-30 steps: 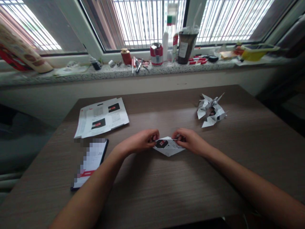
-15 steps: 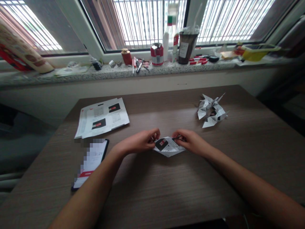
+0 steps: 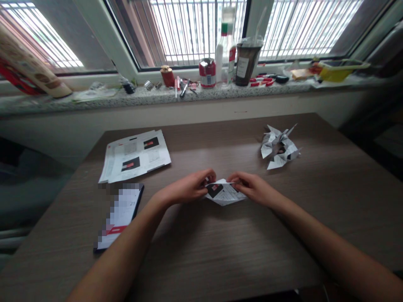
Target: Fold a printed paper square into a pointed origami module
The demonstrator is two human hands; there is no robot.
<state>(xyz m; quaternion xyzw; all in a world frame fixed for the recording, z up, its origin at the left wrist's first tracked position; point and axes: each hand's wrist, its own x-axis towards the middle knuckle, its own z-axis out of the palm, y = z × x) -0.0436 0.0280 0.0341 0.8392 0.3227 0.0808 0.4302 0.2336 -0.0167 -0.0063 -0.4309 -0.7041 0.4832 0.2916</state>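
Note:
Between my hands is a folded sheet of printed paper (image 3: 224,195), white with dark picture patches, its near edge coming to a blunt point. My left hand (image 3: 195,186) pinches its left corner, fingers curled over the far edge. On the opposite side my right hand (image 3: 250,186) grips the right corner between thumb and fingers. A narrow strip of the far edge stands up between both hands. Several folded paper pieces (image 3: 286,151) with pointed tips lie in a ring farther back on the right.
Printed sheets (image 3: 138,153) lie at the table's back left, with a phone (image 3: 124,218) in front, beside my left forearm. On the windowsill behind stand a red can (image 3: 207,73), a bottle (image 3: 224,54), a dark drink cup (image 3: 247,63) and a yellow basket (image 3: 338,71).
My left hand has shifted slightly right, nearer my right hand. A thin strip along the paper's far edge now stands raised between the hands.

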